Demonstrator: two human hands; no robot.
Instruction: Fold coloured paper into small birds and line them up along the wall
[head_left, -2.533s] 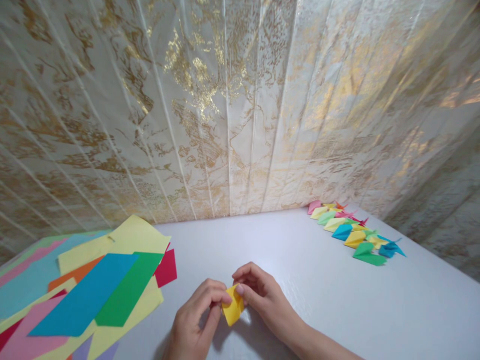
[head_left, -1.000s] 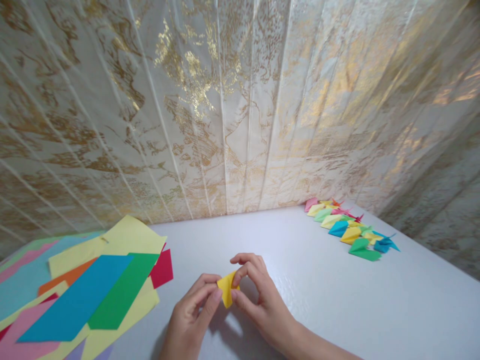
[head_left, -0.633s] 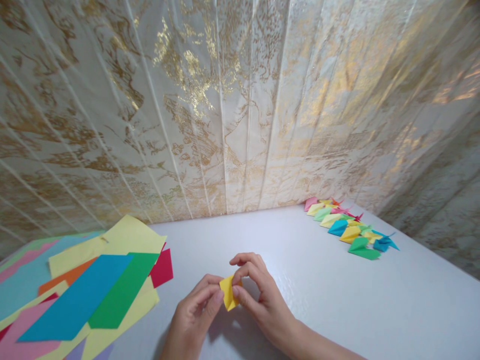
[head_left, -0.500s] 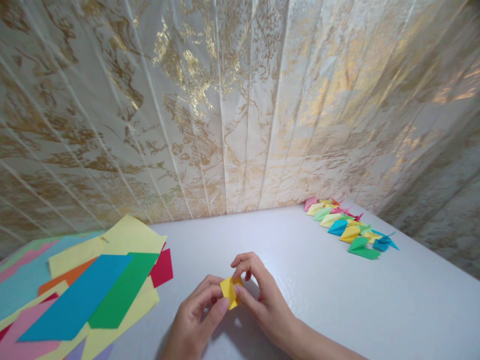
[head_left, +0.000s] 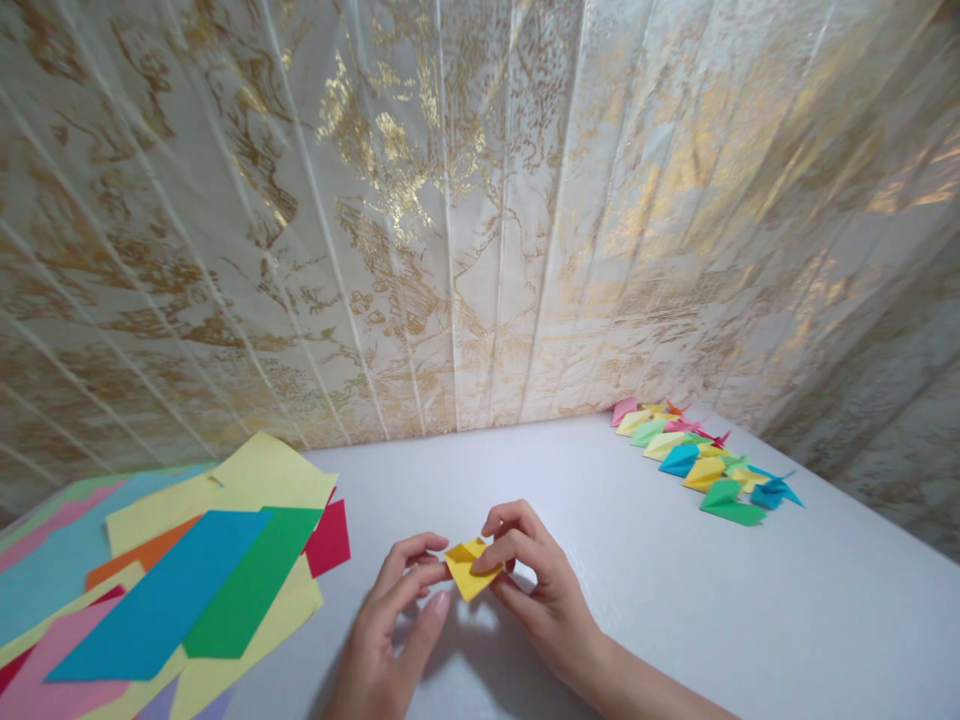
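Observation:
A small folded yellow paper is held just above the white table, its lower corner pointing toward me. My right hand pinches its right side, with the index finger on the face and the thumb behind or below. On the other side, my left hand has its fingers curved and its thumb apart from the paper; its fingertips reach the paper's left edge, and whether they touch is hard to tell.
Overlapping coloured sheets, including a blue sheet and a green one, cover the table's left side. Rows of folded paper pieces stand at the back right. A gold-patterned curtain hangs behind the white table.
The yellow paper has turned and shows a wider face. My left thumb has come off it, while my right index finger has moved down onto it.

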